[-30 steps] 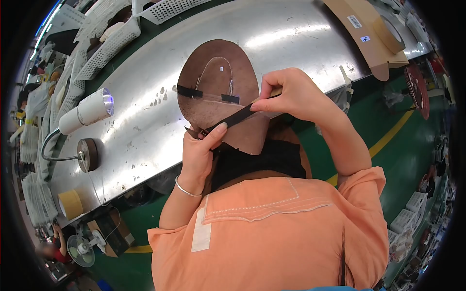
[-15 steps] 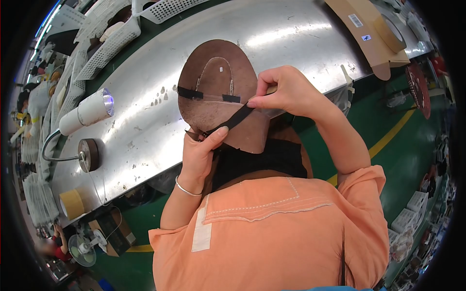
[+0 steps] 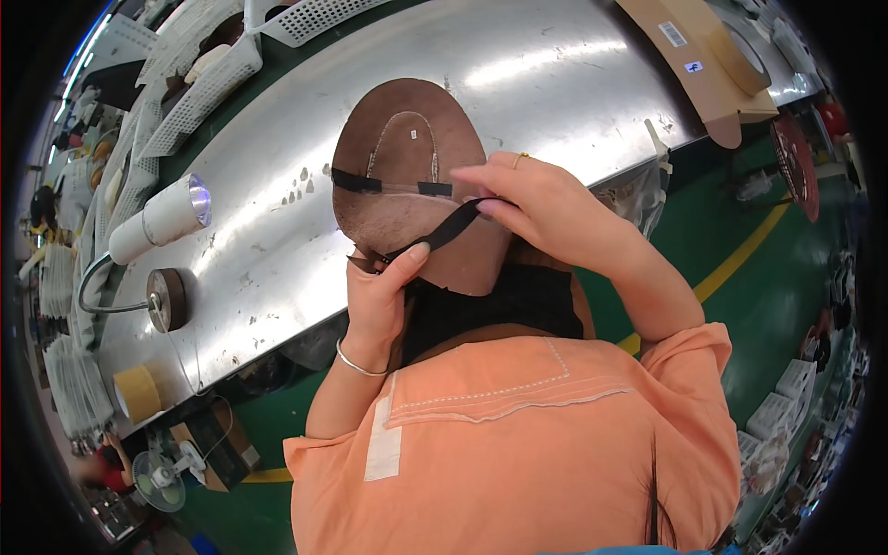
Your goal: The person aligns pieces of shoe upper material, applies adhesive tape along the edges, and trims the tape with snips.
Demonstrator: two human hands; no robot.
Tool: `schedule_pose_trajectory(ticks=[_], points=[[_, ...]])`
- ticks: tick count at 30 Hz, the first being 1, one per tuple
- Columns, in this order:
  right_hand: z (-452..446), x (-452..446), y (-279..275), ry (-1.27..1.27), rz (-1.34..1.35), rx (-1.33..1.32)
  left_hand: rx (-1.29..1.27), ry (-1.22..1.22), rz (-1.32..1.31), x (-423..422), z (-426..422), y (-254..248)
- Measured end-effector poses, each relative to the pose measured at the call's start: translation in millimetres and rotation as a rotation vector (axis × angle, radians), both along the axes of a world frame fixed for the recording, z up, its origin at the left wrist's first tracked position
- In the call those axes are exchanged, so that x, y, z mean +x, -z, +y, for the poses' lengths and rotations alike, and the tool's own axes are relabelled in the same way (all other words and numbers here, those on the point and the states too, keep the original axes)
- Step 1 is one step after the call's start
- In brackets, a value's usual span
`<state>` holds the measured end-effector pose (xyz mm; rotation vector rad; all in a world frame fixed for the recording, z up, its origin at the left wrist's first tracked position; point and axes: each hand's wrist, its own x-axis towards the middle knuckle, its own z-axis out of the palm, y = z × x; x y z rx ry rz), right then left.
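A brown leather-like piece (image 3: 416, 116) with a rounded top and pale arched stitching lies over the front edge of the metal table. Two short black bands cross its middle. My left hand (image 3: 379, 291) pinches the lower left edge of the piece, its thumb on one end of a black strap (image 3: 449, 227). The strap slants up across the piece to my right hand (image 3: 532, 203), whose thumb and fingers hold its upper end. My right index finger stretches toward the short black band. What lies under my left fingers is hidden.
A white lamp (image 3: 157, 222) on a round base stands left on the metal table (image 3: 268, 222), with a tape roll (image 3: 137, 393) near the corner. White baskets (image 3: 314, 20) line the far edge. Cardboard (image 3: 684, 65) lies upper right. A person (image 3: 116, 467) is at lower left.
My right hand has shifted slightly down and its index finger has extended leftward over the piece. The strap now curves at its upper end. My left hand has kept its grip.
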<state>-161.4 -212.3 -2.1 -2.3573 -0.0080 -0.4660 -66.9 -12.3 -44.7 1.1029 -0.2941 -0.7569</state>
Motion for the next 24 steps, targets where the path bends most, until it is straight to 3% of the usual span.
schedule_pose_trajectory(ticks=[5,8,11,12,15,19,24], points=[[-3.3,-3.3,1.7,0.003,0.004,-0.121,0.007,-0.016,-0.013,-1.3,-0.5,0.5],[13.0,-7.6,-9.2,0.163,-0.017,-0.228,0.013,-0.038,-0.028,-1.9,-2.4,-2.0],[34.7,-11.3,-10.6,0.152,-0.229,-0.306,0.036,-0.067,-0.028,2.2,1.2,12.1],[39.7,-12.3,-8.8,0.124,-0.279,-0.277,0.026,-0.072,-0.026,1.7,-0.2,11.0],[45.8,-19.8,0.5,0.031,-0.065,0.143,0.022,-0.104,-0.024,-3.6,-5.8,4.9],[33.0,-15.6,-4.7,0.143,0.012,0.140,0.055,-0.142,-0.022,-8.5,-13.6,-1.8],[44.0,-18.1,4.2,0.125,-0.064,-0.100,0.043,-0.133,-0.036,-6.6,-12.0,6.2]])
